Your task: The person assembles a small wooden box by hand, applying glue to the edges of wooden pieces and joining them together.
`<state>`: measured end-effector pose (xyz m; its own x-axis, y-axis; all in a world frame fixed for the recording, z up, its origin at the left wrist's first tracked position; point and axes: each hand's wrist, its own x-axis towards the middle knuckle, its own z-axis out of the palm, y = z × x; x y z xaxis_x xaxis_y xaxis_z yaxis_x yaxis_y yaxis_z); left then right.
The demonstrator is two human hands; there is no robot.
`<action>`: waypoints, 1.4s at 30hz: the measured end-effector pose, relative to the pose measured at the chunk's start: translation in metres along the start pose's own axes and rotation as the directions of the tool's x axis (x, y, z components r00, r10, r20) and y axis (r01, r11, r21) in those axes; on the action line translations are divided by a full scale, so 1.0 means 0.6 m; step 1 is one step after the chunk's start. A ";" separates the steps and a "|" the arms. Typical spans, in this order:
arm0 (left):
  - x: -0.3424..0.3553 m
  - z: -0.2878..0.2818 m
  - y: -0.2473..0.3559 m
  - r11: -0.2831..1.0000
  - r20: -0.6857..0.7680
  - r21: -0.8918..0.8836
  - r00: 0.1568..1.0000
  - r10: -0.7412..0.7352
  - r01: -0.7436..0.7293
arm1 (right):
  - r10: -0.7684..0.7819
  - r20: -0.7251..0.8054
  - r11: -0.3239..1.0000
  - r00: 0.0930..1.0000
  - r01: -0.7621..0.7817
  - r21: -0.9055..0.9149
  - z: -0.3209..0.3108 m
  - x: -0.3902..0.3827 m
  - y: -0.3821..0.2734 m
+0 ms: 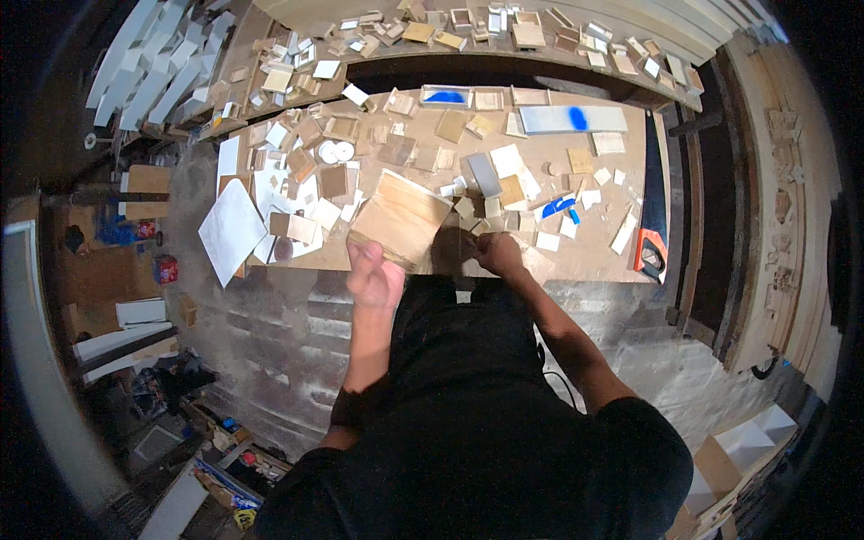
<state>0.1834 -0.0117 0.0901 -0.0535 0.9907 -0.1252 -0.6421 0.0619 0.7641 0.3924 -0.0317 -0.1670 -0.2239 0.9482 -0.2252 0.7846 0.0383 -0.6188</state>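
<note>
My left hand (375,274) grips a square wooden board (400,216) by its near left corner, raised above the front edge of the workbench. The board's pale grain faces up. Just to its right, my right hand (498,253) rests low at the bench edge with its fingers curled. Whatever those fingers may hold is too small or hidden to make out. Small wooden blocks (492,208) lie just beyond the right hand, beside a grey rectangular piece (484,175).
A handsaw with an orange handle (650,255) lies at the bench's right end. Wood offcuts cover the workbench (621,202), with white sheets (232,231) at the left. A long white board with a blue patch (540,120) lies at the back, before a shelf of more offcuts (528,34).
</note>
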 end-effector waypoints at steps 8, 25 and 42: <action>0.019 0.023 0.071 0.859 0.307 0.323 0.903 0.301 -0.396 | 0.160 -0.580 0.606 0.799 0.384 0.697 -0.284 -0.037 -0.160; -0.006 -0.033 0.215 0.596 0.623 0.321 0.638 0.452 -0.736 | -0.217 -0.834 0.719 0.508 0.661 0.215 -0.333 -0.117 -0.569; -0.026 -0.097 0.269 0.544 0.670 0.237 0.541 0.508 -0.805 | -0.275 -0.817 0.786 0.506 0.608 0.113 -0.279 -0.128 -0.653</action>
<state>0.0361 -0.0241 0.1788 0.1571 0.6485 0.7448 -0.1248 -0.7351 0.6663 0.1990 -0.0668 0.2189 0.1437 0.7274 0.6710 0.4150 0.5712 -0.7081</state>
